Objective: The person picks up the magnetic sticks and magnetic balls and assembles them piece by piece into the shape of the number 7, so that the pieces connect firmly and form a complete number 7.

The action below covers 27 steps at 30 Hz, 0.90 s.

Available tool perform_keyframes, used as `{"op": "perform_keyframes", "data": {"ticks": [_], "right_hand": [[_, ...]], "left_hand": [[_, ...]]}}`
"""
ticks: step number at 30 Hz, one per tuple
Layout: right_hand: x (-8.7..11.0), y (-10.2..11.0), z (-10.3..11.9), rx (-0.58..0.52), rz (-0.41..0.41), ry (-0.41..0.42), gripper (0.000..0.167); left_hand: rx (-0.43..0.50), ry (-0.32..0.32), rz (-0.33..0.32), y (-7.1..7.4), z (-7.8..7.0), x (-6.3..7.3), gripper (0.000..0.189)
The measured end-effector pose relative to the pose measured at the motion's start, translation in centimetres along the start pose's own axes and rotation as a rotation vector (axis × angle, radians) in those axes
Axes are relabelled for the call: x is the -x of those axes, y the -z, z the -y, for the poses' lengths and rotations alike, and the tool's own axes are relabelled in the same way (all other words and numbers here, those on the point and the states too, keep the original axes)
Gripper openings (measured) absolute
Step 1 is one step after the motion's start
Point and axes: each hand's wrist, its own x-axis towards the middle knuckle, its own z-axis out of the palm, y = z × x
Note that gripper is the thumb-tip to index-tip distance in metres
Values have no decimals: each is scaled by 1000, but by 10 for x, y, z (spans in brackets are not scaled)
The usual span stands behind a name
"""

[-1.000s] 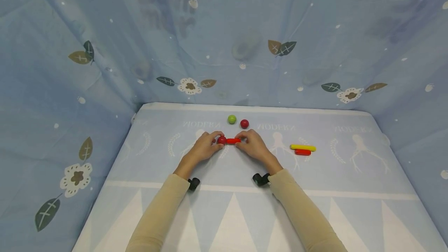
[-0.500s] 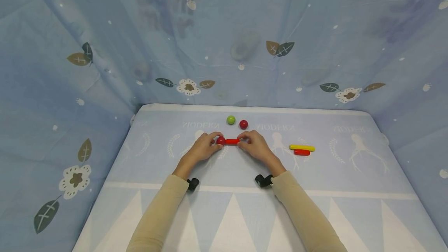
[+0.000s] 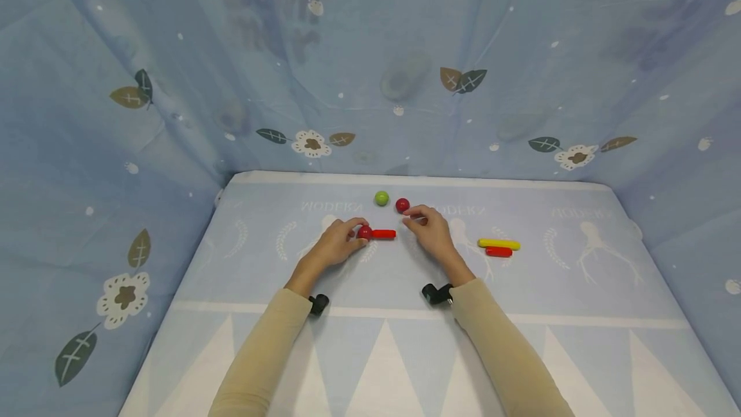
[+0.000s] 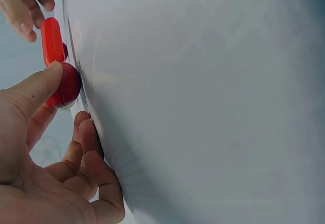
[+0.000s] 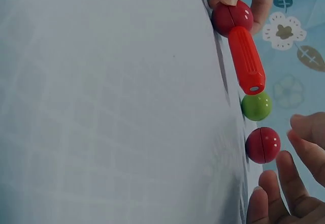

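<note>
Pinching a shiny red ball (image 3: 365,231), the left hand (image 3: 336,243) has a red plastic-looking stick (image 3: 384,234) joined on, we think. Unjoined: another shiny red ball (image 3: 402,204) by the loose, empty right hand (image 3: 433,233), a shiny green ball (image 3: 381,198) beyond, yellow (image 3: 499,244) and red sticks (image 3: 498,252) rightward.

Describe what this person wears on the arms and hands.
The left sleeve and right sleeve are long, plain tan fabric, ending near the wrists. A small, rounded black left wrist device and a matching right wrist device stick out at the inner side of the cuffs. The left hand and right hand are ungloved, with no rings visible.
</note>
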Motion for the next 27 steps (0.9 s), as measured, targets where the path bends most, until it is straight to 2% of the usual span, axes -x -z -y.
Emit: {"op": "perform_keyframes", "data": {"ticks": [7, 13, 19, 27], "right_hand": [[-10, -1, -1, -59, -99, -49, 24], [-20, -6, -7, -74, -105, -58, 35], [-26, -13, -12, 37, -96, -52, 43], [-28, -19, -12, 173, -108, -7, 45]], "left_hand": [[-2, 4, 5, -1, 0, -1, 39], [-2, 9, 11, 0, -1, 0, 40], [-8, 18, 22, 1, 0, -1, 42], [3, 13, 18, 2, -1, 0, 43]]}}
